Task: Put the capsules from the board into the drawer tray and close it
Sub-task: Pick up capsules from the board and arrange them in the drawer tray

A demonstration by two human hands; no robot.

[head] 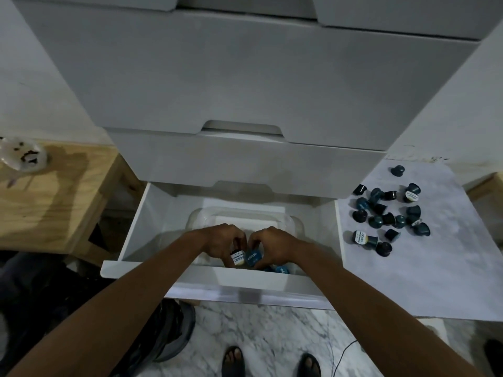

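1. White drawer (245, 282) stands pulled out at lower centre of the frame, under two closed drawer fronts, with a clear plastic tray (196, 217) inside it.
2. The left hand (223, 240) curls around a white-lidded capsule (236, 258), and the right hand (275, 246), just beside it, pinches a blue-lidded capsule (253, 257). Both are over the tray's near end.
3. Each lid bears a printed word, too blurred to read surely.
4. More blue capsules (283, 269) lie in the tray, just right of the hands.
5. A scatter of dark capsules (389, 216) lies on the pale board (408, 268) at right of frame. Two show white labelled lids, print unreadable.
6. A wooden table (62, 200) at upper left carries a white dish (23, 156).
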